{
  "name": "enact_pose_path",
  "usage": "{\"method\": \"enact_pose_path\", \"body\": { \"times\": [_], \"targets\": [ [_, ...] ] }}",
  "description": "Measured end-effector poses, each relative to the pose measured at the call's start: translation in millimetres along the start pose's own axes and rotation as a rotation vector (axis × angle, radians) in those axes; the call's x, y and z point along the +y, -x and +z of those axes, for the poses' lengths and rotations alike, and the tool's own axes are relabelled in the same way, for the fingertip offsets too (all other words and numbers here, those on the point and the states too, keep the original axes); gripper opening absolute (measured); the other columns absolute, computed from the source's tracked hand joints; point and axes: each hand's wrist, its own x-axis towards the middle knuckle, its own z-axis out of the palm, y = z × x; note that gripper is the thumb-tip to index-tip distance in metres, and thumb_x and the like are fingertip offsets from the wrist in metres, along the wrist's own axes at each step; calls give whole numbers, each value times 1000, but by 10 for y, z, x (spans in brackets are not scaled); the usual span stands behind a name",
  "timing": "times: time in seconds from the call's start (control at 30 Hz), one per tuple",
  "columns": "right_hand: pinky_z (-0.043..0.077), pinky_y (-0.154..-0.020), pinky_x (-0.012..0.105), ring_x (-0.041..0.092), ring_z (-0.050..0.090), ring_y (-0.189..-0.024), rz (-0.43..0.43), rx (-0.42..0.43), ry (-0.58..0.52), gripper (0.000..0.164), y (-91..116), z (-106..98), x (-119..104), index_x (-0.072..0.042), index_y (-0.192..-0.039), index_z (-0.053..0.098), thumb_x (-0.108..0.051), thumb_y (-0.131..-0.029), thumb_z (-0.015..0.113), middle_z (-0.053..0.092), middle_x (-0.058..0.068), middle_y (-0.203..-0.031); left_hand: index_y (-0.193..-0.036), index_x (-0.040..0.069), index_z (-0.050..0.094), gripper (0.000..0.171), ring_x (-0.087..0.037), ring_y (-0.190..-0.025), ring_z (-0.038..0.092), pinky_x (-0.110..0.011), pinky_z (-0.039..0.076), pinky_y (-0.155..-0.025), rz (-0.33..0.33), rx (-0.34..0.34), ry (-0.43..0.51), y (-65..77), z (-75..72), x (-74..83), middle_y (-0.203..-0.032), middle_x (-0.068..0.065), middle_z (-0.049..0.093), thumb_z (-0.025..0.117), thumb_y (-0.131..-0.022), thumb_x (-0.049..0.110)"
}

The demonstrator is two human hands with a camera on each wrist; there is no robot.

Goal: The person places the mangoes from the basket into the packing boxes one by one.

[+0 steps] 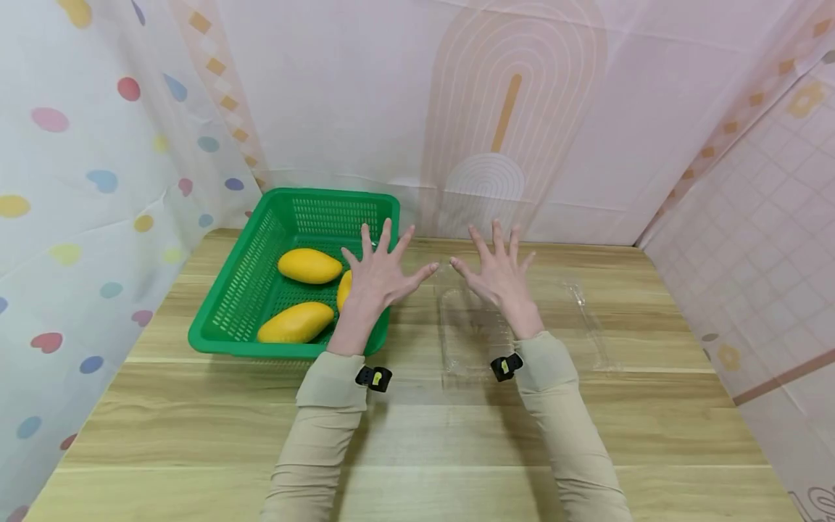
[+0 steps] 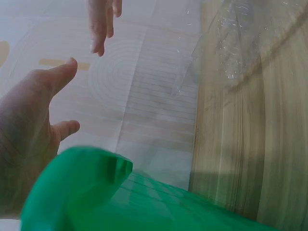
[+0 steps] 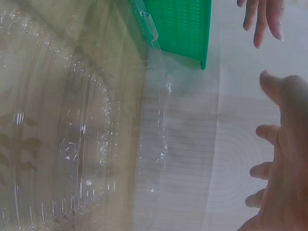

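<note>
Both hands hover over the table with fingers spread and hold nothing. My left hand [image 1: 376,279] is above the right side of a green plastic basket [image 1: 215,319], partly covering one of the mangoes inside. Two more yellow mangoes, a rear one [image 1: 309,266] and a front one [image 1: 296,323], lie in full view in the basket. Over a clear plastic clamshell box [image 1: 459,341] is my right hand [image 1: 501,279], apart from it. The box lies open on the table. Its ridged clear wall [image 3: 82,139] fills much of the right wrist view.
The wooden table [image 1: 417,464] meets a patterned cloth backdrop [image 1: 339,94] at the back. More cloth [image 1: 85,217] hangs along the left and right sides. The basket's rim [image 2: 86,168] stands close to the left wrist camera.
</note>
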Motion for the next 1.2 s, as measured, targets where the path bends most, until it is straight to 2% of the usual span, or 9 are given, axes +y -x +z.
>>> {"method": "enact_pose_path", "body": {
  "times": [0.13, 0.27, 0.4, 0.5, 0.63, 0.73, 0.83, 0.97, 1.2],
  "targets": [
    [6, -109, 70, 45, 4, -145, -9, 15, 6, 70, 25, -28, 19, -22, -153, 19, -55, -95, 41, 3, 15, -161, -153, 28, 18, 75, -48, -145, 6, -72, 17, -107, 1, -21, 18, -5, -43, -17, -160, -15, 11, 34, -91, 67],
    [25, -111, 61, 45, 32, -137, -25, 15, 29, 65, 97, -56, 103, -12, -149, 28, -39, -95, 52, 26, 21, -154, -150, 18, 29, 59, -47, -138, 30, -63, 36, -103, -24, -42, -7, 6, -103, -71, -154, -19, 29, 32, -100, 49],
    [37, -106, 55, 44, 42, -130, -18, -36, 60, 63, 209, -66, 243, -3, -146, 32, -34, -95, 53, 38, 24, -146, -147, 9, 34, 50, -45, -127, 44, -58, 44, -97, -56, -84, -46, 25, -151, -161, -145, -22, 42, 34, -103, 31],
    [41, -102, 55, 45, 47, -125, -19, -56, 99, 61, 295, -48, 365, 1, -144, 35, -32, -96, 52, 43, 28, -141, -146, 5, 33, 49, -45, -126, 45, -57, 43, -98, -69, -131, -55, 37, -182, -229, -143, -23, 43, 36, -102, 27],
    [49, -90, 55, 46, 55, -114, -22, -50, 166, 58, 389, 10, 505, 4, -140, 40, -31, -95, 53, 52, 29, -131, -147, 1, 30, 54, -48, -126, 44, -57, 42, -100, -58, -194, -64, 46, -218, -306, -143, -27, 41, 41, -100, 26],
    [51, -82, 56, 46, 56, -110, -1, -72, 186, 58, 442, 53, 569, 4, -139, 40, -33, -96, 51, 52, 29, -129, -148, -1, 26, 58, -49, -125, 43, -56, 42, -100, -50, -231, -83, 52, -231, -342, -143, -30, 39, 43, -99, 26],
    [52, -79, 55, 47, 56, -109, 14, -97, 184, 58, 486, 82, 604, 6, -139, 39, -33, -97, 49, 51, 30, -129, -148, -3, 23, 61, -48, -119, 49, -54, 46, -96, -62, -263, -107, 57, -226, -362, -141, -32, 40, 44, -99, 27],
    [54, -75, 52, 46, 59, -102, 3, -107, 187, 56, 534, 96, 634, 9, -137, 41, -29, -96, 50, 50, 31, -128, -148, -5, 18, 66, -46, -117, 50, -53, 47, -93, -100, -322, -111, 42, -187, -422, -141, -34, 36, 43, -98, 30],
    [54, -69, 50, 44, 61, -88, 8, -96, 164, 51, 571, 139, 705, 12, -130, 46, -25, -95, 53, 53, 29, -117, -149, -6, 12, 74, -49, -129, 38, -54, 41, -101, -131, -409, -149, -15, -19, -585, -146, -38, 25, 44, -97, 36]
  ]
}}
